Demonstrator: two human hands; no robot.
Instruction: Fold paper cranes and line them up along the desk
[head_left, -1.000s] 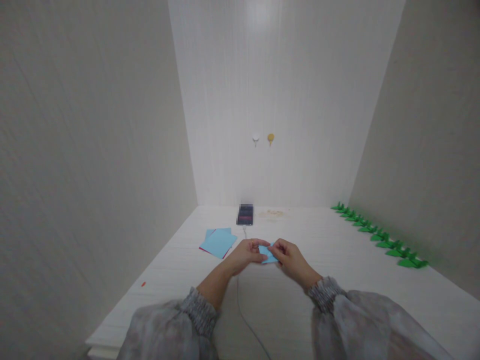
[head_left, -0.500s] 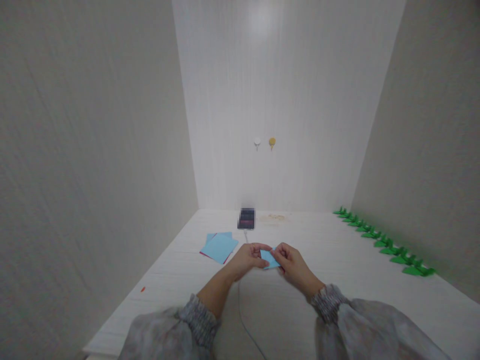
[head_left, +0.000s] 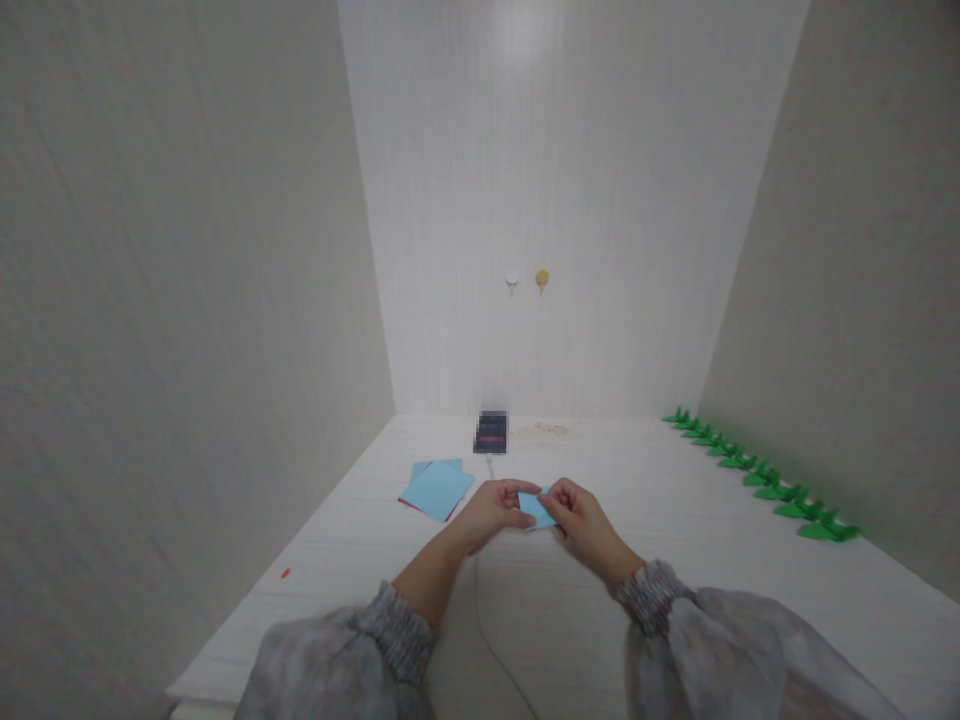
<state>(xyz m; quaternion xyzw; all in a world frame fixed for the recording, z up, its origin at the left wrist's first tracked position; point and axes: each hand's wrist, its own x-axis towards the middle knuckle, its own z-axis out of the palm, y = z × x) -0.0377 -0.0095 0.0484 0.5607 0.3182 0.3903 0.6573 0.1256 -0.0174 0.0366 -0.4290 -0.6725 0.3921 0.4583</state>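
1. Small, flat blue paper (head_left: pixel 535 509) sits between both hands, over the pale, streaked surface (head_left: pixel 675 545).
2. Left hand (head_left: pixel 493 510): grip part-spread, thumb and forefinger holding the paper's near and far edges.
3. Right hand (head_left: pixel 581 518): grip closed, pinching its right side.

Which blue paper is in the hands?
The small blue paper, held between the left hand and right hand; the larger blue sheets lie on the table, left of the hands.

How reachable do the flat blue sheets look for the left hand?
Probably yes: the flat blue sheets lie just left of the left hand, nothing visible between, though it and the right hand hold a small blue paper.
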